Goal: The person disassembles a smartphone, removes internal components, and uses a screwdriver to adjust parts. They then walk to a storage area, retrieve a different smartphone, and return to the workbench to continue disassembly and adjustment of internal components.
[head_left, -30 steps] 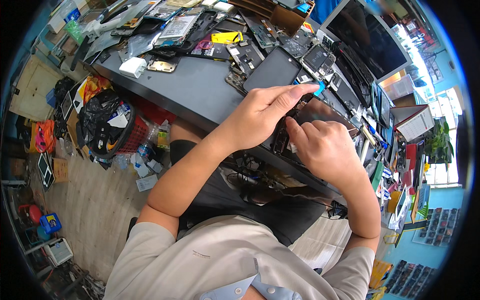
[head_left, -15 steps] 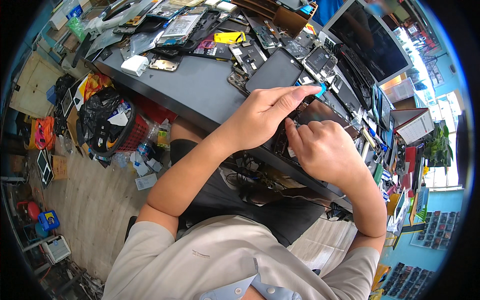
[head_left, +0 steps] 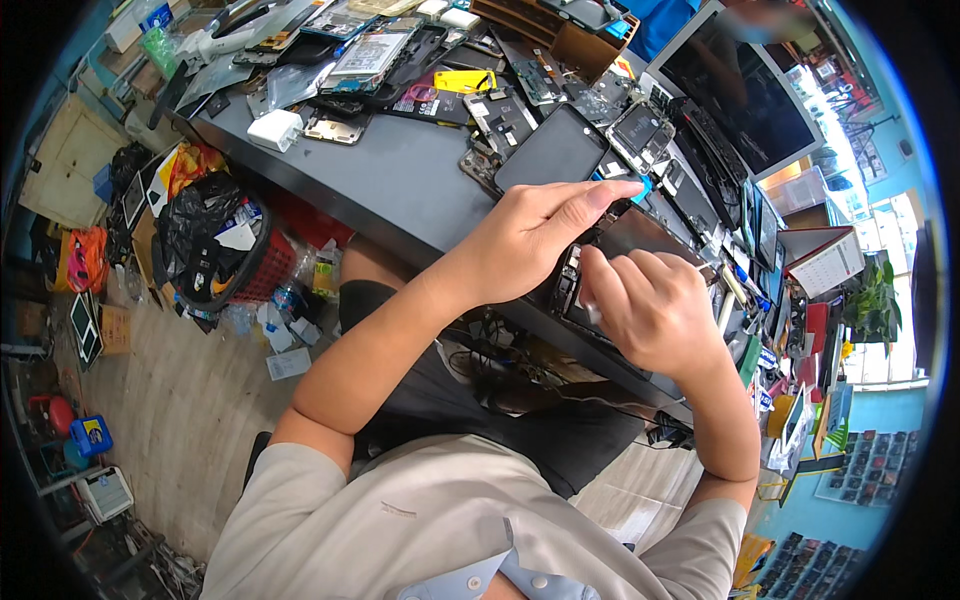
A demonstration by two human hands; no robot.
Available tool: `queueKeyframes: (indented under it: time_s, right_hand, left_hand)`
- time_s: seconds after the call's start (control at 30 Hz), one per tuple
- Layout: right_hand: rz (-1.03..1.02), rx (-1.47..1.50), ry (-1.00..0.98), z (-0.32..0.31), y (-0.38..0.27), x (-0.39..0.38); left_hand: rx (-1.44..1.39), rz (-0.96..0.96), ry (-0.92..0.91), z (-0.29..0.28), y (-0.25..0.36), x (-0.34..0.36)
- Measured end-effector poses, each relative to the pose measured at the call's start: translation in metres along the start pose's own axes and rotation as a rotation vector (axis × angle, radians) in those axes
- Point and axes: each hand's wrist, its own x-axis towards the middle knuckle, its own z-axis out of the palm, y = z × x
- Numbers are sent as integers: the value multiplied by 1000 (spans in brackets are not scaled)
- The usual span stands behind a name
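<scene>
My left hand point(head_left: 532, 230) grips the top of an opened device point(head_left: 568, 282) at the desk's edge, its thumb stretched along the top and its other fingers mostly hidden. The device's dark screen part point(head_left: 650, 238) is raised beside exposed inner parts. My right hand point(head_left: 640, 310) is curled just right of those parts, its fingertips blurred; a small pale item at them is too indistinct to name. A dark phone point(head_left: 550, 150) lies behind my left hand, beside a blue object point(head_left: 640, 186).
Dismantled phones point(head_left: 632, 138) and a white charger point(head_left: 275, 128) lie on the grey desk point(head_left: 330, 180). A monitor point(head_left: 730, 85) stands at the back right, near a red-backed calendar point(head_left: 822, 260) and a plant point(head_left: 870, 300). A red bin point(head_left: 265, 270) of rubbish is at the left.
My right hand has shifted slightly down and away from the inner parts, its index finger lifting off them. My left hand has barely moved.
</scene>
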Motion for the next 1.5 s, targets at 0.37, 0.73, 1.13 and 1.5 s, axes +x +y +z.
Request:
queueKeyframes:
  time_s: [0.37, 0.73, 1.13, 1.5]
  right_hand:
    - [126, -12, -218, -28, -16, -55]
    - [1243, 1820, -120, -46, -62, -28]
    - [1334, 1849, -91, -21, -70, -17]
    - [1271, 2520, 634, 3, -97, -24]
  left_hand:
    - [-14, -56, -19, 1, 4, 0]
    - [-27, -70, -34, -2, 3, -1]
    - [-17, -64, -39, -2, 2, 0]
    - [0, -46, -43, -3, 0, 0]
